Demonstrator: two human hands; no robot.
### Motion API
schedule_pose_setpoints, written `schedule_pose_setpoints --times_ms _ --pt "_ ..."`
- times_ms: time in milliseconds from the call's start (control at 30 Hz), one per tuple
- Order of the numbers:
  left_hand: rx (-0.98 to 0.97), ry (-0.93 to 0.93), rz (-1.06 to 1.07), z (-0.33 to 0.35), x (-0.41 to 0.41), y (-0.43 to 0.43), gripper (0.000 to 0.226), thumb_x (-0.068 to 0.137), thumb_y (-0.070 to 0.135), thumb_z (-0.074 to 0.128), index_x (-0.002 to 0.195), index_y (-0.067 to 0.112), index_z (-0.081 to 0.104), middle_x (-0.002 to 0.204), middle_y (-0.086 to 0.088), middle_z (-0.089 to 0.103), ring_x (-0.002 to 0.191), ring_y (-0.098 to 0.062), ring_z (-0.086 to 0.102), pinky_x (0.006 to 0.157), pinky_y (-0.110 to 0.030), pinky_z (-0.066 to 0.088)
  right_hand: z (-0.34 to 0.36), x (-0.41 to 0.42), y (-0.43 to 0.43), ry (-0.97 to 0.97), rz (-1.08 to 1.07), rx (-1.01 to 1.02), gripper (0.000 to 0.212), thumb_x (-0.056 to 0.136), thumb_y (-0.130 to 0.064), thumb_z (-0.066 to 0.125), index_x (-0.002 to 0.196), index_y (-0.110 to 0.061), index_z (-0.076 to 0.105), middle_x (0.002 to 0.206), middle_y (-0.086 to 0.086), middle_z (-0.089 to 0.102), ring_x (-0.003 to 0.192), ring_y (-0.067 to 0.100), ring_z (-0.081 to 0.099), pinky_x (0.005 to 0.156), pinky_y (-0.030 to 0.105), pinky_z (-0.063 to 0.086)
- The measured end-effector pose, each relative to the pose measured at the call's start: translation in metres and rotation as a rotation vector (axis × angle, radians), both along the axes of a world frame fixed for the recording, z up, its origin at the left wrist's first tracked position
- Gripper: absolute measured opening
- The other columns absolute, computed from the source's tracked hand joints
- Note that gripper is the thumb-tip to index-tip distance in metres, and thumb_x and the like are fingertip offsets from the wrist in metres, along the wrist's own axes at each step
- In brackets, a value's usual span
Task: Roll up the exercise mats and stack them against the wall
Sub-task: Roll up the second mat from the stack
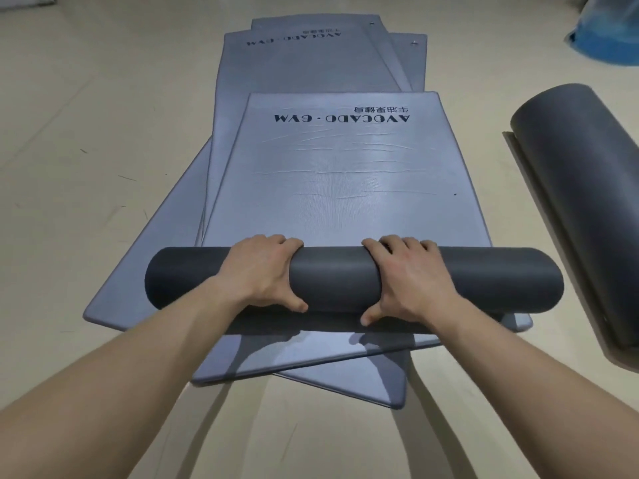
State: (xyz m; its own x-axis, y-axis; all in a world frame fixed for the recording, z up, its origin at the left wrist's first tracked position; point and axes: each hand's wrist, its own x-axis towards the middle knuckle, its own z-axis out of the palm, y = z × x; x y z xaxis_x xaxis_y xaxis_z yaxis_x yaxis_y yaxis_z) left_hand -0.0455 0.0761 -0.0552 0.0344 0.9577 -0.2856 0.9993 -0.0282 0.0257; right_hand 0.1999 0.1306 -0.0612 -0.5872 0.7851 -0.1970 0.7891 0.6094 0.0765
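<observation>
A grey-blue exercise mat (345,174) printed "AVOCADO GYM" lies on top of a pile, its near end wound into a dark grey roll (332,278) lying crosswise. My left hand (262,271) grips the roll left of centre, fingers over the top and thumb on the near side. My right hand (408,276) grips it right of centre the same way. Several flat mats (301,63) lie underneath, fanned out at slightly different angles and stretching away from me.
Another mat, rolled and dark grey (584,188), lies on the floor at the right with its loose flap beside it. A blue-and-clear plastic bag (608,32) sits at the far right corner. Beige floor (103,133) surrounds the pile.
</observation>
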Motion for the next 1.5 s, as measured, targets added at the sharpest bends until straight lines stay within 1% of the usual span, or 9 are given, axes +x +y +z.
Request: schedule_pose_setpoints --times_ms 100,200,367,600,800,1000,1200,1367,1500 --pt "-0.193 -0.106 0.056 0.008 0.003 0.006 0.091 0.053 0.084 0.078 0.126 0.035 0.056 0.11 0.01 0.065 0.098 -0.019 0.061 0.088 -0.04 0.055 0.025 0.001 0.021 -0.005 -0.008 -0.191 0.106 0.046 -0.089 0.075 0.135 -0.038 0.05 0.117 -0.007 0.064 0.104 0.022 0.061 0.085 0.038 0.049" --pt "-0.413 -0.218 0.081 0.005 0.01 0.003 0.087 0.049 0.081 0.084 0.12 0.036 0.06 0.109 0.011 0.067 0.099 -0.019 0.062 0.091 -0.038 0.054 0.03 0.013 0.015 -0.009 -0.004 -0.41 0.116 0.042 -0.086 0.08 0.143 -0.039 0.047 0.127 -0.011 0.065 0.112 0.02 0.062 0.094 0.038 0.048" --pt "-0.445 -0.296 0.116 -0.006 0.012 -0.006 0.085 0.052 0.075 0.088 0.124 0.039 0.06 0.112 0.015 0.068 0.103 -0.016 0.064 0.094 -0.036 0.054 -0.019 0.042 -0.031 0.065 0.158 0.051 0.135 0.036 -0.095 0.064 0.146 -0.019 0.045 0.14 0.004 0.053 0.125 0.031 0.052 0.109 0.052 0.038" --pt "0.152 0.117 -0.055 -0.027 0.04 -0.055 0.136 0.046 0.09 0.068 0.155 0.018 0.029 0.151 -0.008 0.043 0.132 -0.033 0.048 0.112 -0.049 0.04 -0.001 0.016 0.02 -0.056 0.136 -0.202 0.13 0.037 -0.086 0.076 0.148 -0.032 0.035 0.133 -0.002 0.057 0.114 0.027 0.06 0.097 0.042 0.048" --pt "0.067 0.084 -0.089 -0.031 0.027 -0.024 0.131 0.054 0.078 0.075 0.157 0.019 0.018 0.146 -0.004 0.046 0.124 -0.031 0.053 0.107 -0.045 0.042 -0.01 0.017 0.018 -0.015 0.117 -0.102 0.145 0.038 -0.088 0.076 0.159 -0.027 0.024 0.156 0.0 0.042 0.141 0.028 0.04 0.12 0.052 0.028" --pt "0.016 0.12 -0.033 -0.029 0.028 -0.02 0.138 0.059 0.08 0.075 0.162 0.02 0.007 0.16 -0.007 0.034 0.145 -0.033 0.037 0.12 -0.051 0.029 -0.04 0.034 0.005 0.091 0.168 0.147 0.127 0.04 -0.051 0.088 0.152 -0.02 0.035 0.143 0.013 0.049 0.128 0.039 0.05 0.109 0.056 0.036" --pt "-0.141 -0.041 -0.036 -0.007 0.016 -0.016 0.116 0.053 0.078 0.078 0.149 0.032 0.031 0.128 0.005 0.058 0.11 -0.024 0.059 0.094 -0.043 0.051 0.003 0.025 0.02 -0.027 0.156 -0.188 0.12 0.05 -0.07 0.08 0.152 -0.037 0.026 0.14 -0.005 0.054 0.12 0.025 0.057 0.113 0.048 0.038" --pt "-0.327 -0.132 -0.018 0.002 0.011 -0.01 0.112 0.052 0.072 0.087 0.146 0.038 0.036 0.128 0.008 0.061 0.111 -0.022 0.06 0.092 -0.039 0.05 -0.028 0.05 -0.034 0.106 0.113 0.086 0.132 0.039 -0.075 0.085 0.151 -0.024 0.037 0.146 0.007 0.052 0.131 0.033 0.052 0.112 0.063 0.032" --pt "-0.004 0.144 -0.041 -0.014 0.04 -0.031 0.123 0.056 0.076 0.08 0.152 0.023 0.026 0.139 -0.003 0.048 0.12 -0.032 0.055 0.099 -0.047 0.047 -0.019 0.04 -0.009 0.091 0.103 0.071 0.122 0.049 -0.077 0.078 0.153 -0.031 0.033 0.149 0.002 0.05 0.132 0.029 0.052 0.11 0.052 0.037"
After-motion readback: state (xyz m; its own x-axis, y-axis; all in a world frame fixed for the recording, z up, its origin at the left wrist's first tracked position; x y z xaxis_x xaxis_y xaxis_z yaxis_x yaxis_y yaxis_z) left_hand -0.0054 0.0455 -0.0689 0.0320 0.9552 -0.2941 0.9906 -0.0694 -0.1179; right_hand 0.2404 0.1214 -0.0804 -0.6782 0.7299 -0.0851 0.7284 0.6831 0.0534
